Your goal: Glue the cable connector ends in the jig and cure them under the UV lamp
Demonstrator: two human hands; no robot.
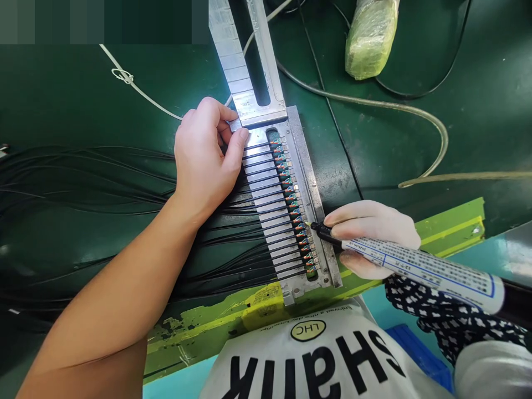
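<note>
My bare left hand (210, 158) pinches the upper left edge of a metal fixture (266, 208), thumb on top and fingers curled at its side. Several thin black cables (260, 202) lie side by side across the plate. Their stripped ends, with coloured wires (296, 211), span a dark slot and meet small connectors along its right side. In a white glove, my right hand (369, 230) grips a pen-shaped applicator (432, 271) with a printed label and black ends. Its pale narrow tip is at the wire ends, partway down the row; contact is unclear.
A slotted metal lid (245, 61) stands raised at the fixture's top. Loose cables (103, 194) run left over the green table (324, 138). A clear hose (415, 111) curves at right, near a plastic-wrapped bundle (371, 44). Yellow-green edging (199, 324) lines the table's front.
</note>
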